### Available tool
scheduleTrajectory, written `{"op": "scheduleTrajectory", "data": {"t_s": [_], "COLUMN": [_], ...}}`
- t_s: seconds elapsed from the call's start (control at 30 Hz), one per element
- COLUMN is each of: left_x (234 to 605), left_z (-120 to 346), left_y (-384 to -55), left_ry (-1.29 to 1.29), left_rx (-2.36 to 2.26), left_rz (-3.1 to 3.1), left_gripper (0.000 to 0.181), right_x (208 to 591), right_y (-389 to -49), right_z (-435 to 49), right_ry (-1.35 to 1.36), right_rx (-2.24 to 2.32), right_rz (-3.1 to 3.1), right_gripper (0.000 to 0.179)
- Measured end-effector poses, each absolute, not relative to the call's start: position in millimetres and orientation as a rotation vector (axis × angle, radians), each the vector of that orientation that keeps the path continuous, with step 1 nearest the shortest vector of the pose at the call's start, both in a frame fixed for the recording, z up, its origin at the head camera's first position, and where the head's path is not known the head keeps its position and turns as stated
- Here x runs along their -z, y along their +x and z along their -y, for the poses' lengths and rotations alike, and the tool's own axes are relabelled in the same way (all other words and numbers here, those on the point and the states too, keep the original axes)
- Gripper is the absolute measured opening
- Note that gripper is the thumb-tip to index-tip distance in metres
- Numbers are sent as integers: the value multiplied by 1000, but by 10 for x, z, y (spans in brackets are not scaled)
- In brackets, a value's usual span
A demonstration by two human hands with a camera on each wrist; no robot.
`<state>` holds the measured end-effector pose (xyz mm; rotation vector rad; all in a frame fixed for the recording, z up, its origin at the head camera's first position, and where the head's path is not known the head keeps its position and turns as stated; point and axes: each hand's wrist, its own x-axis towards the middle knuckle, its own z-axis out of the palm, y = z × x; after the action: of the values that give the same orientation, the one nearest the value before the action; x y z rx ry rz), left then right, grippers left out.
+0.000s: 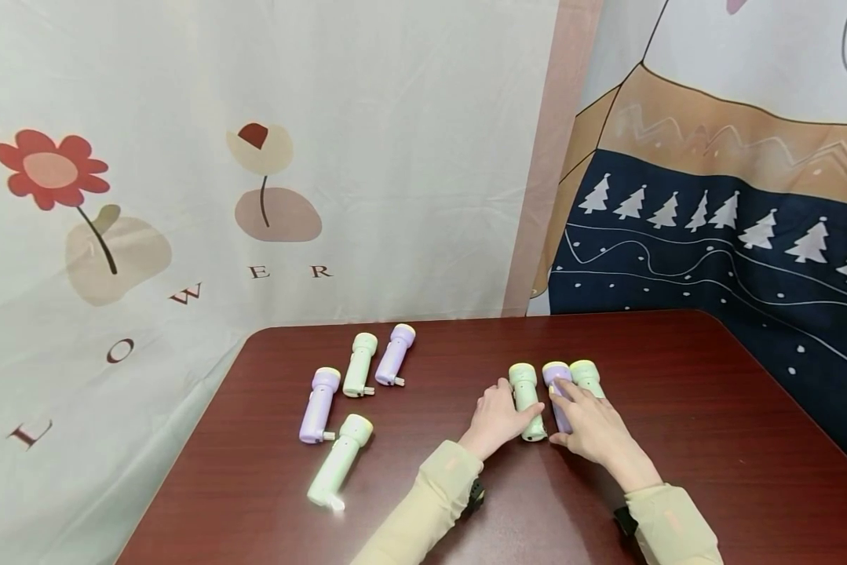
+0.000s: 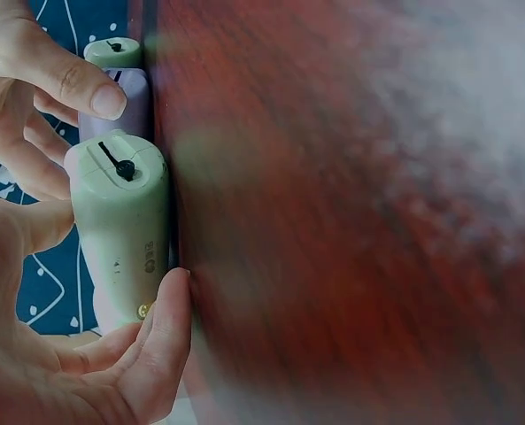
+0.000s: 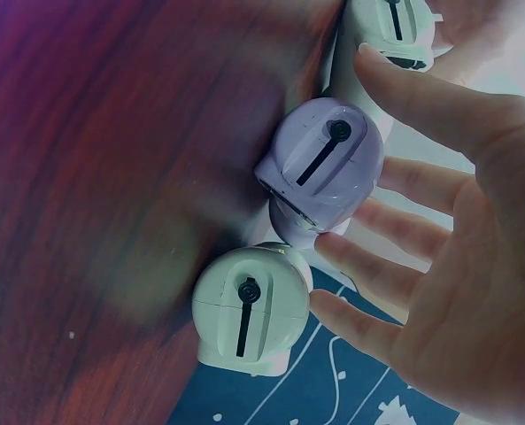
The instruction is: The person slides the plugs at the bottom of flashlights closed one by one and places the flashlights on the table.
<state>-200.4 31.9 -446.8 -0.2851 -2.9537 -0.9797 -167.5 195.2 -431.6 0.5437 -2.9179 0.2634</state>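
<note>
Three flashlights lie side by side on the right half of the table, lamp heads pointing away. My left hand (image 1: 495,418) holds the left one, a green flashlight (image 1: 524,380), with thumb and fingers on opposite sides. Over the middle one, a purple flashlight (image 1: 556,372), my right hand (image 1: 596,430) spreads its fingers. In the right wrist view those fingers reach past the purple flashlight (image 3: 328,159), and the thumb stands apart from it. Partly hidden behind the right hand is another green flashlight (image 1: 586,375). Each tail end shows a dark slot, as on the green flashlight (image 3: 249,310).
Several more flashlights lie at the left with small prongs sticking out at their tails, among them a purple flashlight (image 1: 320,404) and a green flashlight (image 1: 341,459). The dark red table (image 1: 423,486) meets a printed curtain (image 1: 395,196) at the back.
</note>
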Motion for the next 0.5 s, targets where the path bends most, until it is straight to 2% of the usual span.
{"op": "scheduleTrajectory", "data": {"t_s": [0.5], "left_x": [4464], "left_z": [-122], "left_y": [-1918], "left_ry": [-272], "left_rx": [928], "left_rz": [2967], "left_gripper": [52], "right_x": [4321], "right_y": [-1673], "right_z": [-1958], "right_ry": [543], "right_rx": [-267], "right_rz": [2923], "right_gripper": [62]}}
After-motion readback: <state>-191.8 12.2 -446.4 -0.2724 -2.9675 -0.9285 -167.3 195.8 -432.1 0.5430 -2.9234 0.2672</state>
